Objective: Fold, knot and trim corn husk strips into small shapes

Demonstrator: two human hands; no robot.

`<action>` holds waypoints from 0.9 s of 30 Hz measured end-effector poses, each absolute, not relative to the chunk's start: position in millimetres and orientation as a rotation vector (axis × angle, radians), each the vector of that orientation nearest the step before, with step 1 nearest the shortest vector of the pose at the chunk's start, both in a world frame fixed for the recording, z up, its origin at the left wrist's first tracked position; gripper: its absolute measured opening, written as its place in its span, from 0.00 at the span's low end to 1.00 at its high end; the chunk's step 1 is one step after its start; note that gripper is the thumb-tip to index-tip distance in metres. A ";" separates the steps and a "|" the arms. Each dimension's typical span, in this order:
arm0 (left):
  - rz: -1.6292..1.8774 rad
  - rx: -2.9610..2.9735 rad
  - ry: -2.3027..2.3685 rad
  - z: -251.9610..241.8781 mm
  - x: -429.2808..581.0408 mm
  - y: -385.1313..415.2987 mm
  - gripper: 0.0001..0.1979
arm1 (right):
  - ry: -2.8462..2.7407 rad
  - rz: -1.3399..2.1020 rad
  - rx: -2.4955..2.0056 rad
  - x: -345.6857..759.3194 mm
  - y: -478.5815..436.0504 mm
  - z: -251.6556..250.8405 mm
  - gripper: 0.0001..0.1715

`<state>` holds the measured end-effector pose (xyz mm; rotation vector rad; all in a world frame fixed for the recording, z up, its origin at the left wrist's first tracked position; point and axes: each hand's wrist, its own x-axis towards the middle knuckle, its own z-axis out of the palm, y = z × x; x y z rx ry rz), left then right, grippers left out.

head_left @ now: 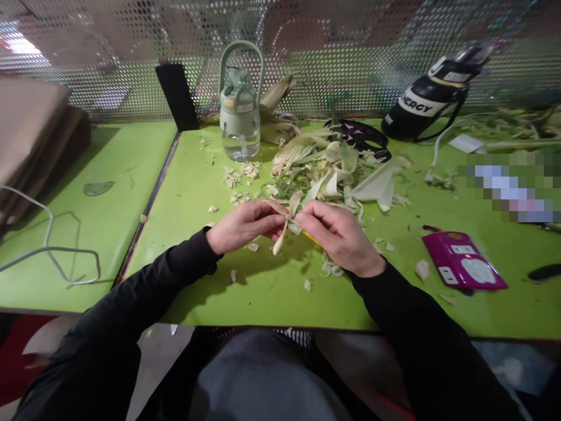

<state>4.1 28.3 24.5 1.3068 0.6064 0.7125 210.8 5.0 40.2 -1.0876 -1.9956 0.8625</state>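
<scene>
Between my hands, over the green table, is a flower shape of pale corn husk petals (pixel 294 203), one petal hanging down. My left hand (pixel 249 224) pinches it from the left, its fingers partly behind the petals. The fingers of my right hand (pixel 339 234) are closed at its right side, touching the husk near the centre. A bit of something yellow (pixel 312 238) shows below the right fingers; its kind is hidden. Just beyond my hands lies a heap of corn husks (pixel 333 166), with small husk scraps (pixel 241 197) scattered about.
A pale green bottle (pixel 240 120) and a black phone-like slab (pixel 177 96) stand by the mesh divider (pixel 307 52). Right of them are a black bottle (pixel 421 105) and a purple power strip (pixel 464 261). Cardboard (pixel 35 128) and a white cable (pixel 50 234) lie left.
</scene>
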 end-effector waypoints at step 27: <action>0.560 1.161 0.602 16.2 11.6 15.7 0.11 | -2.061 0.629 -0.905 198.1 7.5 22.9 0.10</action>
